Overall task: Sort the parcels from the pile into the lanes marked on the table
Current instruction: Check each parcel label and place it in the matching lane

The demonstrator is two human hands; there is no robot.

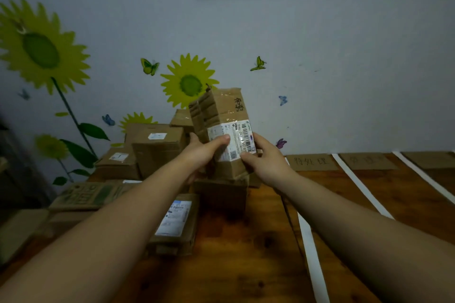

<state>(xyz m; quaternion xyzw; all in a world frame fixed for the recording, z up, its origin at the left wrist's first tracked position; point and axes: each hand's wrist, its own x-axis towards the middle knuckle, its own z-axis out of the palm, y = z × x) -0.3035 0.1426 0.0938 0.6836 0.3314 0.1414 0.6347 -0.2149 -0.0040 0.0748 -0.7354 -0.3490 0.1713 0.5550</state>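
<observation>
Cardboard, brown, creased and taped over: one parcel (221,130), held upright in front of the pile (152,147), above the wooden table (246,253) and right over another box (221,194) standing below; cannot tell whether touching that box. Gripped from both sides. Left hand (202,152) curled round the left face, thumb laid across the white shipping label (231,140), fingers behind and out of sight. Right hand (266,162) pinching the lower right edge, thumb by the barcode. Not yet in any of the lanes (332,204), which lie well to the right, split by white tape strips (360,184) and headed by handwritten cardboard signs (311,162) against the wall.

Looks like the reading step: label turned toward the face, lane yet to be picked.

Possible trouble, as a judgement only:
- Wrong lane. Dim light, thumb covering part of the label, signs faint from this angle; easy to misread either one.
- Tipping out of the grip. Both hands low on a tall parcel, so top-heavy on a quick swing to the right.
- Further tearing. Ragged at the upper left corner, apt to catch or open if squeezed harder.
- Knocking the box beneath when moving off, if carried across low rather than lifted first.
</observation>
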